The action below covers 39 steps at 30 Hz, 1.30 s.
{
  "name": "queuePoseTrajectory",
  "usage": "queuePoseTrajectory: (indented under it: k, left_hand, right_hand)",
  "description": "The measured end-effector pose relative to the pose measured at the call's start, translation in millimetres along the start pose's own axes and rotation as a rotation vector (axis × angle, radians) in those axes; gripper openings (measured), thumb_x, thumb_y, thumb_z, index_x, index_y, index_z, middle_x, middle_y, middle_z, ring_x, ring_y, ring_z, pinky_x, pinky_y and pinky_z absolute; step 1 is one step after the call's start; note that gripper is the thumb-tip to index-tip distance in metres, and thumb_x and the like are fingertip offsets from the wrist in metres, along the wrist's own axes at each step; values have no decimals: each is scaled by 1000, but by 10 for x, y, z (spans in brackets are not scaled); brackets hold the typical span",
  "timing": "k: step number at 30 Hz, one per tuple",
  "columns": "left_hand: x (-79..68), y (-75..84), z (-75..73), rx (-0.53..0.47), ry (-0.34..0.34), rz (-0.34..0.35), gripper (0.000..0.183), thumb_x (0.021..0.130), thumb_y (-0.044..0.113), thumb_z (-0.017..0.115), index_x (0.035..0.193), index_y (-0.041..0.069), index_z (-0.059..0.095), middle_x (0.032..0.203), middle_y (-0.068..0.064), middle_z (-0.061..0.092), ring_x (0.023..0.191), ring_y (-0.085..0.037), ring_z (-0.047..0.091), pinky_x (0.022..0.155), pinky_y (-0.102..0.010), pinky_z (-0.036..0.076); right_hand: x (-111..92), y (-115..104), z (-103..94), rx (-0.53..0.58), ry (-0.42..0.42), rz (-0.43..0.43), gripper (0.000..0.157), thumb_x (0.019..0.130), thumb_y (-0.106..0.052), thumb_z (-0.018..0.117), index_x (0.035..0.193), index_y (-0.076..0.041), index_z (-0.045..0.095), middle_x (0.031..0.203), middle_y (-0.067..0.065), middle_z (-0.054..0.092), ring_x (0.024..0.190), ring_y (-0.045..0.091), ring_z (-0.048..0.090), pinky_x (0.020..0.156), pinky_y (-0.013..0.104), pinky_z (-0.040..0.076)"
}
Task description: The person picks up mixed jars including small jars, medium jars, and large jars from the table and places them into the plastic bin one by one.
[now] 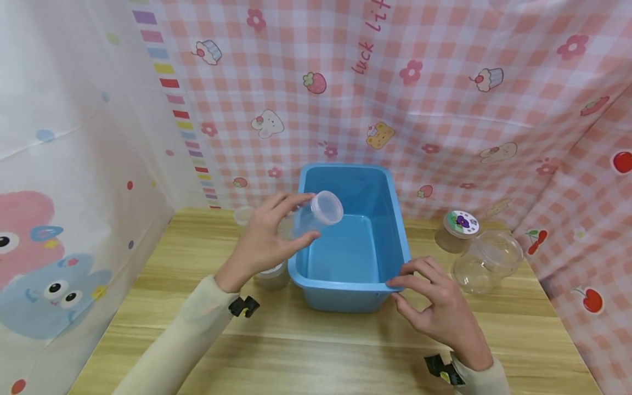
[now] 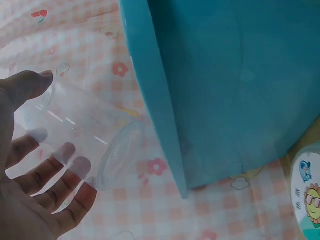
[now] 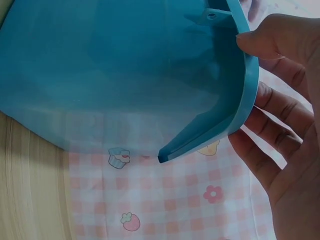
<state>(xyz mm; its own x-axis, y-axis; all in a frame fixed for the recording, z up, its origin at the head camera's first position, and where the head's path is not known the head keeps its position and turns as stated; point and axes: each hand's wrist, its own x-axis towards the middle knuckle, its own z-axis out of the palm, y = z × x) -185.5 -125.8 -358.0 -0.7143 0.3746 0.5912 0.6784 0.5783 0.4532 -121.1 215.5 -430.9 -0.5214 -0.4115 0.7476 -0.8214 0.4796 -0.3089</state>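
My left hand [image 1: 261,236] holds a clear plastic jar [image 1: 316,214], tilted above the left rim of the blue bin. The jar's round end, pale and frosted, points right in the head view. Thumb and fingers lie on opposite sides of the jar [image 2: 82,125] in the left wrist view. With my right hand [image 1: 439,310] I pinch the near right corner of the bin's rim; thumb and fingers sit on either side of that rim [image 3: 250,85]. The blue bin [image 1: 345,247] stands upright on the table, its inside bare.
Right of the bin stand a jar with a purple-flower lid [image 1: 459,226] and a larger clear container [image 1: 486,263]. On the left, partly behind my hand, are a jar [image 1: 273,276] and a clear piece [image 1: 243,214]. A checked cloth [image 1: 345,109] hangs behind the wooden table [image 1: 316,351].
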Motion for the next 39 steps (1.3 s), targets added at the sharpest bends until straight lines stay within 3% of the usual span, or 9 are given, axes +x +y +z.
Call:
queuePoseTrajectory:
  k: [7,14,19,25,39]
  left_hand:
    - [54,77,58,8,-93,-25,66,85,40,84,143,20,59,123,-4,65,107,-23,62,87,-40,61]
    - [45,54,107,3,-128,-12,68,85,38,85,144,18,57,123,-4,63,107,-20,59,87,-38,59]
    - [32,18,113,4,-110,-3,70,85,38,85,145,16,57,121,-2,63,107,-18,59,90,-41,59]
    - [-19,-34,113,10,-72,-10,68,85,36,85,143,15,58,124,-4,65,114,-19,63,97,-40,57]
    - [-211,-199,130,-53,18,-111,74,84,37,85,148,18,52,146,-5,55,136,-22,53,113,-51,49]
  right_hand:
    - [1,-2,-6,6,1,12,16,95,-31,68,98,-20,79,101,-1,67,97,18,57,91,14,46]
    - [-9,4,-6,-3,-6,24,12,92,-28,71,99,-22,79,102,-3,67,98,18,57,92,13,46]
    - [-8,14,0,6,4,12,15,95,-31,69,98,-21,79,100,-2,67,96,18,57,92,15,46]
    - [-8,19,-6,15,3,13,11,90,-25,73,98,-21,79,100,-2,67,96,18,57,92,14,46]
    - [-12,16,-13,8,-8,28,11,90,-24,75,99,-22,80,101,-2,66,97,17,56,95,13,45]
